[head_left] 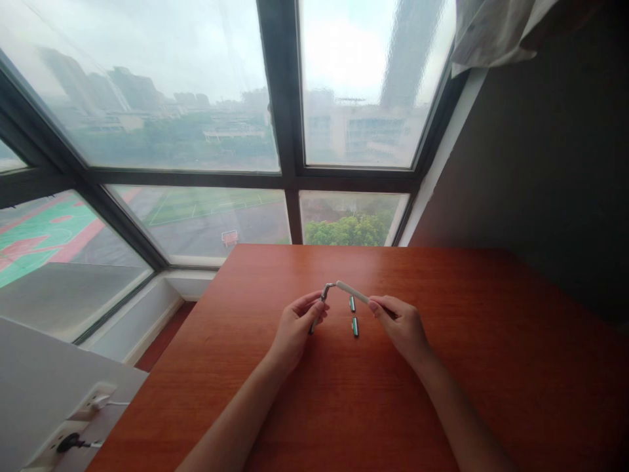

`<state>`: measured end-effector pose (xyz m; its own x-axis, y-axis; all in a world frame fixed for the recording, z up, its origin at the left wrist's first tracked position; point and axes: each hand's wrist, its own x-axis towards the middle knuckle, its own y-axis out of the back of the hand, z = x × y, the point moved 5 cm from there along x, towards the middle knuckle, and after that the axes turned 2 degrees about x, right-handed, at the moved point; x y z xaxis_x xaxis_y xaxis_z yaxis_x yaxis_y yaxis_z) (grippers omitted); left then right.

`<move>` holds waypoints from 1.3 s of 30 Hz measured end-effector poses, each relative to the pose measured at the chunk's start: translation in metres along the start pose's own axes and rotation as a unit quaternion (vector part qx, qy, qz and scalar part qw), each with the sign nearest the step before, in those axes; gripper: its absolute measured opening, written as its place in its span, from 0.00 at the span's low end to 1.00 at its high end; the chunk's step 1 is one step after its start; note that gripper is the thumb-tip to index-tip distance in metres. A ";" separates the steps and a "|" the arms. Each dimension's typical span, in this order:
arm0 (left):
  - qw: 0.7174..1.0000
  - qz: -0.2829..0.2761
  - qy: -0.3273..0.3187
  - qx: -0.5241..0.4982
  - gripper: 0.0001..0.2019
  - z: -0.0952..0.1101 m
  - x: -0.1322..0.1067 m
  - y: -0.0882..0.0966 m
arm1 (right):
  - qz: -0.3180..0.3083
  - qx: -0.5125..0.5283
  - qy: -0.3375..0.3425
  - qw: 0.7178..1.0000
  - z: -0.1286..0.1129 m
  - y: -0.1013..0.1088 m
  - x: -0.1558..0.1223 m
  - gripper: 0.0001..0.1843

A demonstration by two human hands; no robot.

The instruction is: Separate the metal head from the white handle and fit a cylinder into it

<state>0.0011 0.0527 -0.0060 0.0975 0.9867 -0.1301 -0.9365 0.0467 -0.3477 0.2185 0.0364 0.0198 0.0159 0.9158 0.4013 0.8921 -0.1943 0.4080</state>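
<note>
My left hand [293, 328] is closed around a slim metallic razor handle [325, 291], whose bent neck points up and to the right. In my right hand [403, 326] is a pale, slender stick [352, 292] with a darker end under the fingers. The stick's tip meets or nearly meets the handle's neck; I cannot tell whether they touch. Below the stick, between my hands, a small razor cartridge [352, 304] with a green strip lies on the brown table [314, 406]. Nearer to me lies a second similar cartridge [355, 327].
Large dark-framed windows [289, 177] rise beyond the table's far edge. To the lower left, a white wall carries sockets [91, 403] with a black plug [71, 443] and cords. A pale curtain [496, 33] hangs at the upper right beside a dark wall.
</note>
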 end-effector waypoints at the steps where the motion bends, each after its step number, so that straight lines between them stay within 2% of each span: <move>1: 1.000 0.001 0.001 -0.001 0.21 0.000 0.000 0.000 | 0.003 0.000 0.000 1.000 0.000 0.000 0.000 0.14; 10: 1.000 -0.020 0.009 0.013 0.21 0.000 -0.001 -0.003 | -0.014 0.010 0.016 1.000 -0.003 -0.004 0.000 0.14; 27: 0.999 -0.006 0.020 -0.026 0.20 0.002 -0.003 -0.005 | 0.007 -0.015 0.010 1.000 0.001 0.001 0.001 0.16; 35: 0.999 -0.036 0.021 -0.009 0.21 0.000 -0.004 -0.007 | -0.014 0.016 0.012 1.000 -0.004 -0.003 0.001 0.17; 39: 0.999 -0.025 0.023 -0.029 0.21 0.002 -0.004 -0.007 | -0.003 0.006 0.011 1.000 -0.001 -0.001 0.001 0.17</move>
<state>0.0066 0.0487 -0.0014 0.1605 0.9750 -0.1538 -0.9094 0.0855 -0.4070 0.2176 0.0374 0.0205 -0.0003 0.9090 0.4167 0.8974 -0.1836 0.4011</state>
